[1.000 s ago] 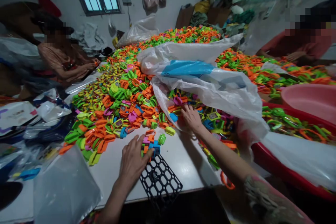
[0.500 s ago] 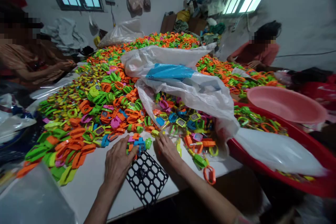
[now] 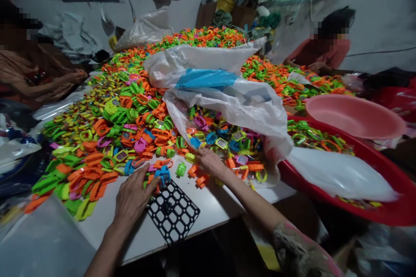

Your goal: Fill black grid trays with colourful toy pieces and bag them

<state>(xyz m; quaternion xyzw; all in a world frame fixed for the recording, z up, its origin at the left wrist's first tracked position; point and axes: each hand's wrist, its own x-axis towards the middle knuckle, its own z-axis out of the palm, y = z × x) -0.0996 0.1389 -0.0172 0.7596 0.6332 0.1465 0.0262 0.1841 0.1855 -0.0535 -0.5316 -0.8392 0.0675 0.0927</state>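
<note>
My left hand (image 3: 134, 192) is curled round a small cluster of plastic toy watches at the far left corner of a black plastic grid (image 3: 173, 212). A blue toy watch (image 3: 163, 175) shows beside its thumb, with orange and pink ones partly hidden behind the fingers. My right hand (image 3: 210, 163) reaches over the near edge of the heap of toy watches (image 3: 152, 130), its fingers stretched forward; the fingertips are partly hidden. Between the hands, a green toy watch (image 3: 180, 169) lies alone on the white table (image 3: 208, 207). Orange toy watches (image 3: 202, 180) lie beneath my right wrist.
A white plastic sack (image 3: 227, 95) lies across the heap. To the right stand a red tub (image 3: 386, 212) and a pink basin (image 3: 354, 114). One person (image 3: 42, 69) sits at the left, another (image 3: 325, 49) at the far right. A clear bag (image 3: 42, 238) fills the near left corner.
My right hand has moved outward over the toy watches, leaving a wider gap between my hands. The green toy watch now lies apart, and orange ones have shifted onto the bare tabletop.
</note>
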